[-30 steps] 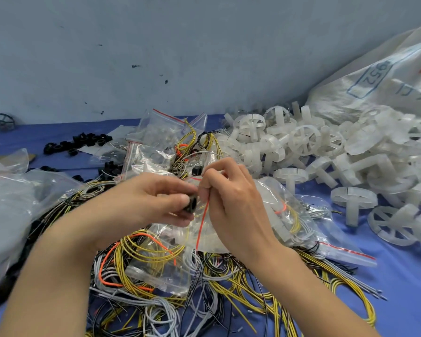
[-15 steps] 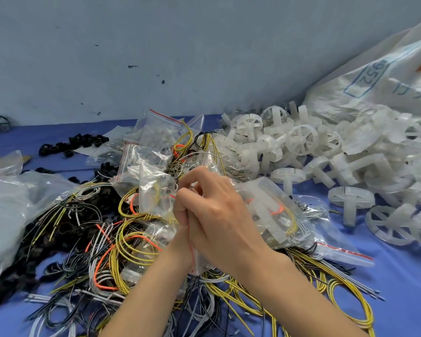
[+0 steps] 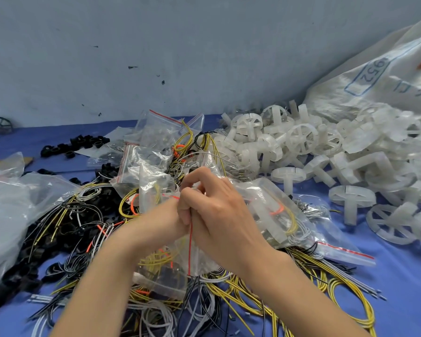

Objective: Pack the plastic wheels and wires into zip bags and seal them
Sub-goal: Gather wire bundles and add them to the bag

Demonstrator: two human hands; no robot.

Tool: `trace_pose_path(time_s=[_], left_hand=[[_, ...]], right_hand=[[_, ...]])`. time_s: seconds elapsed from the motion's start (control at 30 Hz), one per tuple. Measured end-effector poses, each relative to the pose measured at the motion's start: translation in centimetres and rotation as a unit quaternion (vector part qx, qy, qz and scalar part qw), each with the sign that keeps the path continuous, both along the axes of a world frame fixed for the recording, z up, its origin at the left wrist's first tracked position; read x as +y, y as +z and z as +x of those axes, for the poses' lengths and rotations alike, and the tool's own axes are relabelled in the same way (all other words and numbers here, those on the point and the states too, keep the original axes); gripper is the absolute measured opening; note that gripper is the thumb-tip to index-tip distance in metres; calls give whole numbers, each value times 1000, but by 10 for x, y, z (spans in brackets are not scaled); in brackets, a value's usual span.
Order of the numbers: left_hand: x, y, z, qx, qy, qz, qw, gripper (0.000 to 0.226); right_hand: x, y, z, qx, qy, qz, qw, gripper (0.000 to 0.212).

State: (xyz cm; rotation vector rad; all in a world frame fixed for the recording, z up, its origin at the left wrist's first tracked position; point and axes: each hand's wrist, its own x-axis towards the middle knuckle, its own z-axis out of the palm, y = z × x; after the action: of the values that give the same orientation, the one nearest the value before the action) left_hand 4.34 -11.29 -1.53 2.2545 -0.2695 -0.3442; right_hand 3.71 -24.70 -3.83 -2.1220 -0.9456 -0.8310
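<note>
A clear zip bag (image 3: 195, 254) with a red seal line hangs upright between my two hands at the centre. My right hand (image 3: 216, 215) pinches the bag's upper edge with curled fingers. My left hand (image 3: 163, 222) is mostly hidden behind the right one and inside the bag's mouth; its grip cannot be made out. Loose yellow, grey, black and orange wires (image 3: 241, 295) lie tangled under the bag. White plastic wheels (image 3: 301, 139) are heaped at the right. A filled bag (image 3: 277, 215) holding a wheel and wires lies just right of my right hand.
Several more zip bags (image 3: 156, 142) pile up behind my hands. Small black parts (image 3: 73, 144) lie at the back left, a large clear plastic sheet (image 3: 15, 205) at the left, and a big white sack (image 3: 387, 76) at the back right. The blue table cover (image 3: 399, 276) shows at the right.
My left hand, which held a small black part beside the bag, has moved right behind my right hand into the bag's mouth. The bag has dropped lower and hangs vertically.
</note>
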Motion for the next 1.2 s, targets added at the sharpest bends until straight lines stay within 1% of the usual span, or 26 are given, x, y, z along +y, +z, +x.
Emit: trace_pose_path(time_s=[0.03,0.07,0.1,0.13,0.17,0.27,0.33,0.4,0.47,0.53,0.63,0.7,0.8,0.87,0.97,1.03,1.1,1.13,1.17,1.2], left_hand=[[4,5,0,42,-8,-47,998,24],[12,9,0,69,9,-97,993,22],[20,13,1,75,28,-133,988,25],[30,15,3,61,61,-150,985,28],[39,17,5,34,96,-154,983,30],[52,18,16,-93,197,-137,966,30],[49,16,28,-155,231,-136,951,25],[40,13,43,-185,221,-97,953,20],[32,9,59,-204,197,-20,959,16],[30,10,73,-226,192,55,953,17],[41,14,91,-214,233,166,934,33],[52,16,93,-165,268,235,919,45],[60,10,73,-101,275,240,925,56],[59,0,55,-93,256,230,934,48],[56,-12,34,-112,229,183,949,39],[56,-9,23,-168,254,133,943,33],[55,3,15,-250,282,93,922,35],[55,10,11,-292,286,88,908,36],[55,17,6,-331,284,88,895,36],[55,25,1,-363,280,80,885,36]], right_hand=[[-1,-2,1,9,-3,-1,1000,17],[-3,-3,1,19,-8,-3,1000,17],[-3,-5,2,29,-12,-7,999,18],[-3,-6,2,39,-15,-12,999,19],[-3,-7,2,49,-16,-19,998,19],[-3,-6,4,83,-10,-54,995,19],[-6,-4,5,111,5,-83,990,19],[-8,0,6,134,24,-108,985,20],[-11,2,7,149,39,-128,980,22],[-14,3,7,161,49,-144,975,22],[-15,5,7,172,60,-153,971,24],[-17,7,7,179,68,-157,969,26],[-18,10,8,190,72,-155,967,27],[-19,12,9,197,68,-159,965,29],[-19,11,8,208,88,-182,957,29],[-18,9,8,217,95,-193,952,30],[-15,5,8,238,95,-158,954,33],[-13,3,9,259,94,-112,955,35],[-10,2,9,284,93,-47,953,35],[-7,1,9,317,94,33,943,33]])
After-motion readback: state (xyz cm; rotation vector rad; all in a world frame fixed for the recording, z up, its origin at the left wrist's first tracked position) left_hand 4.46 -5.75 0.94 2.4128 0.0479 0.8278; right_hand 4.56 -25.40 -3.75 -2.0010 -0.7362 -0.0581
